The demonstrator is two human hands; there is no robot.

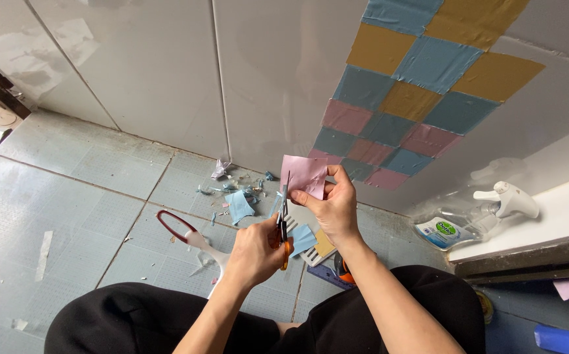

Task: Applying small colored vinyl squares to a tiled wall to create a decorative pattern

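Clearly the left hand (256, 252) grips orange-handled scissors (284, 226), blades biting the lower edge of a pink square paper sheet (304, 176) pinched in the right hand (334, 206) fingers above the tiled floor (68, 190); loose sheet could skew the cut

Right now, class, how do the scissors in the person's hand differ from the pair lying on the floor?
The orange-handled scissors are gripped upright in the left hand, blades up against the pink square; the red-and-white scissors lie flat on the floor tiles, untouched. The held pair looks slimmer and the floor pair longer. Both sit near the paper scraps.
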